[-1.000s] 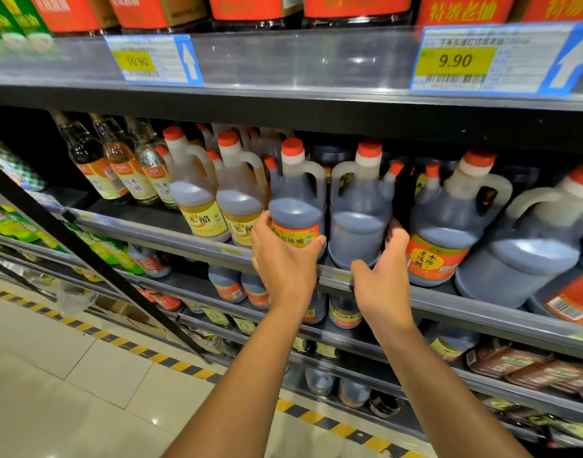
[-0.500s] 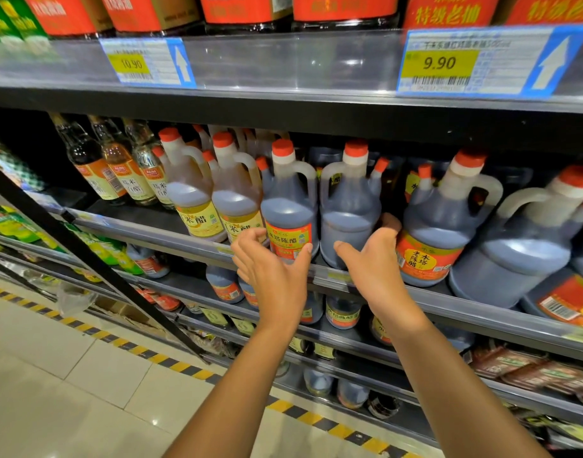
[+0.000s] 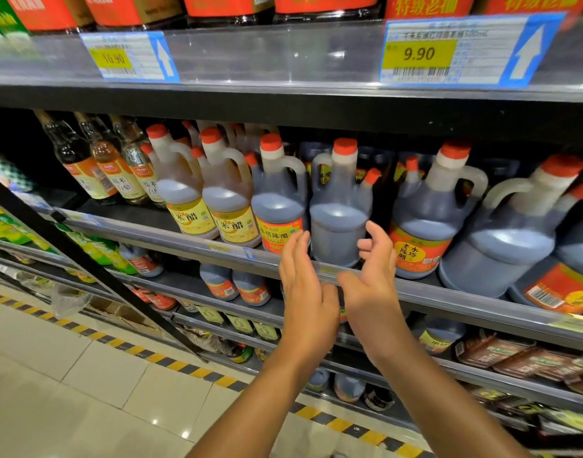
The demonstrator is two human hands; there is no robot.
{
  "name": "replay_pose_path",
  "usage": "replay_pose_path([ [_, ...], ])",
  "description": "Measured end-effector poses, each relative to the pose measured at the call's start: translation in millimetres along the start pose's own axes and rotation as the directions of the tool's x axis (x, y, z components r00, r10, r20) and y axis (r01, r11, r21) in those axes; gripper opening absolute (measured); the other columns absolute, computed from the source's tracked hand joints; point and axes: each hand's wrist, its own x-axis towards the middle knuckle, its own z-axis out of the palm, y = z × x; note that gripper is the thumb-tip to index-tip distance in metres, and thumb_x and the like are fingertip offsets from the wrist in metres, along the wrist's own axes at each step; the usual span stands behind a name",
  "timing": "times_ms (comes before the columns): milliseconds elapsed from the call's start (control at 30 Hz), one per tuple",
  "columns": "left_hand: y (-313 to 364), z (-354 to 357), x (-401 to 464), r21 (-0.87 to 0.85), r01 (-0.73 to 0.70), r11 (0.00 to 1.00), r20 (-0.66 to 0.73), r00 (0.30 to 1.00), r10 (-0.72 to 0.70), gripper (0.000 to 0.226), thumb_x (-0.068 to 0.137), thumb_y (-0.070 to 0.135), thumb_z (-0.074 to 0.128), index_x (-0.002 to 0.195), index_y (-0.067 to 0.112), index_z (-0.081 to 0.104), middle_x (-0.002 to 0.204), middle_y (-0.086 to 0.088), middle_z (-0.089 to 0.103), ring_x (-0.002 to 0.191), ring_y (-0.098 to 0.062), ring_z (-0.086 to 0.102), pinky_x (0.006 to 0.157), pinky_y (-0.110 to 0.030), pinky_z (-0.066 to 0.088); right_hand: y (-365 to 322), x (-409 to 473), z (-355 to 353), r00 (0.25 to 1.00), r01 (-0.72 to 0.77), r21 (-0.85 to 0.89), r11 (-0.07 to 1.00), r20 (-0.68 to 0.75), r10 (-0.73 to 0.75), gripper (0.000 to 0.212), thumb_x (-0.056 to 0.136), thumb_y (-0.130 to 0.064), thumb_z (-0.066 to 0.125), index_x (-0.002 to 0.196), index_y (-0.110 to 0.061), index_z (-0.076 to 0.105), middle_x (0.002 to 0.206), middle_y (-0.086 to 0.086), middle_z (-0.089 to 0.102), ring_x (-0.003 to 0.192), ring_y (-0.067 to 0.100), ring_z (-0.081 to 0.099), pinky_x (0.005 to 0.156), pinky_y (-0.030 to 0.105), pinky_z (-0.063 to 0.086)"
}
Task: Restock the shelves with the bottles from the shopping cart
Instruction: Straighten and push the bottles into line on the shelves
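- Both the left hand (image 3: 305,289) and the right hand (image 3: 371,279) are hovering mid-frame, fingers loosely spread, gripping nothing.
- The dark vinegar jug (image 3: 338,219) is probably heavy, slick plastic; its moulded handle looks the safest hold.

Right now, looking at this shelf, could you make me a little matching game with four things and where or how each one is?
Things:
1. left hand
2. unlabelled dark jug
3. 9.90 tag
4. yellow-label jugs

Descriptions:
A. on the upper shelf edge, at the right
B. open, in front of the shelf rail
C. left of the red-label jug
D. just beyond both hands, plain side facing out

Pairs: 1-B, 2-D, 3-A, 4-C
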Motion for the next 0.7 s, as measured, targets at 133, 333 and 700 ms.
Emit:
replay_pose_path([
  [133,4,-2,-2,-0.044,0.029,0.999,0.023,0.999,-0.028,0.079,0.093,-0.004,0.045,0.157,0.033,0.019,0.162,0.020,0.021,0.147,0.007,0.018,0.123,-0.030,0.025,-5,19,3,0.999,-0.035,0.031,0.999,-0.032,0.036,0.076,0.090,0.002,0.050,0.155,-0.022,0.018,0.156,-0.004,0.023,0.145,0.017,0.027,0.120,0.043,0.031],
  [333,3,-5,-2,-0.065,0.057,0.996,0.038,0.998,-0.055,0.085,0.090,-0.008,0.045,0.156,0.038,0.020,0.160,0.024,0.025,0.145,0.010,0.022,0.111,-0.010,0.027,-11,49,0,0.990,-0.136,0.053,0.989,0.033,0.134,0.053,0.090,0.000,0.053,0.139,-0.010,0.035,0.124,0.005,0.051,0.103,0.014,0.049,0.077,0.018,0.045],
  [700,-1,-3,18,0.043,0.015,0.999,0.152,0.988,-0.022,0.091,0.089,-0.009,0.048,0.161,0.027,0.007,0.166,0.018,0.005,0.127,0.035,0.002,0.097,0.008,0.018,9,26,-7,0.993,-0.080,0.056,0.995,0.092,0.075,0.084,0.068,-0.026,0.053,0.148,-0.033,0.028,0.151,-0.003,0.039,0.141,0.019,0.040,0.113,0.053,0.041],
])
